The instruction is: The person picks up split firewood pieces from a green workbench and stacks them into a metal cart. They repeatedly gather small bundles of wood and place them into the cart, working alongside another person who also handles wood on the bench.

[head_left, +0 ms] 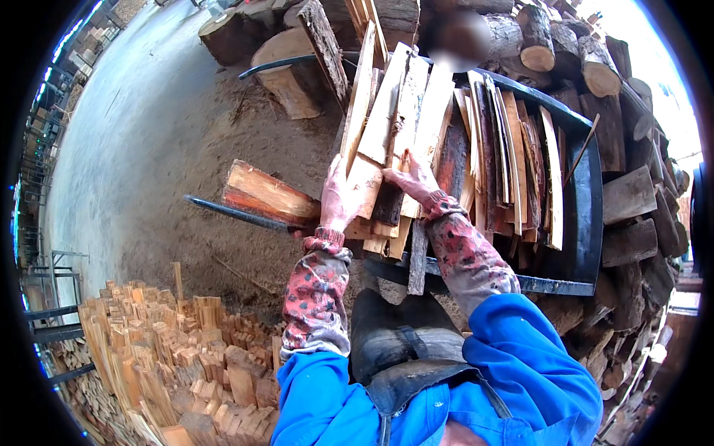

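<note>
My left hand point(341, 195) presses against the left side of several long pale split wood pieces point(383, 111), its fingers partly hidden behind them. My right hand point(415, 177) grips the same pieces from the right, with the thumb lying across the wood. Patterned red and grey sleeve covers, smeared with dirt, wrap both forearms. The pieces lie lengthwise on a black metal rack point(587, 201), beside a row of thinner split slats point(513, 163). A reddish split piece point(268, 195) sticks out to the left next to my left wrist.
Cut logs point(628, 201) are piled behind and right of the rack. Thick log rounds point(290, 78) stand at the far left of it. Stacked split firewood point(193, 357) fills the lower left. A dirt floor point(171, 171) stretches to the left.
</note>
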`<state>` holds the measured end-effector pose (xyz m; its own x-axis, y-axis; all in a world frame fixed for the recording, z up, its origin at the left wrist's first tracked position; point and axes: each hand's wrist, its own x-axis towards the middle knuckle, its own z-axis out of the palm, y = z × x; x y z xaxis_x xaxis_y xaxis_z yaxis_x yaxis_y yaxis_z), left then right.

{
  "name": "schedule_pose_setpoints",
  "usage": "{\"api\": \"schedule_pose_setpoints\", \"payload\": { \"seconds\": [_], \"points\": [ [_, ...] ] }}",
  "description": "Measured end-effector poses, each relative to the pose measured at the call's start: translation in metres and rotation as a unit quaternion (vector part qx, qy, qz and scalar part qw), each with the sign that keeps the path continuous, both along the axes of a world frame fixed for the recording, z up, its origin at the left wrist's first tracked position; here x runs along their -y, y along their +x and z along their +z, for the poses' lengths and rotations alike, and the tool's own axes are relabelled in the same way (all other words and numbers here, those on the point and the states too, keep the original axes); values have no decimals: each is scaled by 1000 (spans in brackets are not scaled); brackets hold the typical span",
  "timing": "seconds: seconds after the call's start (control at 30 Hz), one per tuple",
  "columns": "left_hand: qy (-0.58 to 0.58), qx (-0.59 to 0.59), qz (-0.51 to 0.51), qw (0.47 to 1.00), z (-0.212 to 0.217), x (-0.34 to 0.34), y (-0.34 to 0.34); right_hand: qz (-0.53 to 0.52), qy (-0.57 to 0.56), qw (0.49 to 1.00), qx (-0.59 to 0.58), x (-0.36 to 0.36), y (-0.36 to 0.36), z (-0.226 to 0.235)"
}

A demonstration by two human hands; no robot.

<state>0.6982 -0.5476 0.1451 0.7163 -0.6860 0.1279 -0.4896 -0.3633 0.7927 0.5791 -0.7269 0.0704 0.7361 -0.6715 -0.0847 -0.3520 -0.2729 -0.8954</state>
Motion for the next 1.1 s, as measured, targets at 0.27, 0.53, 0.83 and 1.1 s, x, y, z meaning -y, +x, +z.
{"api": "schedule_pose_setpoints", "payload": {
  "seconds": [0.27,0.53,0.83,1.1],
  "points": [
    [17,-80,61,995,-12,42,46,-3,-35,996,-81,-19,-33,10],
    [35,-16,1,999,11,34,37,-29,-85,992,-88,-30,-48,14],
    [-68,125,65,988,33,-40,-47,33,-125,986,-106,-38,-77,12],
    [9,-139,118,983,-20,-168,-164,45,-95,985,-140,-79,-128,10]
  ]
}}
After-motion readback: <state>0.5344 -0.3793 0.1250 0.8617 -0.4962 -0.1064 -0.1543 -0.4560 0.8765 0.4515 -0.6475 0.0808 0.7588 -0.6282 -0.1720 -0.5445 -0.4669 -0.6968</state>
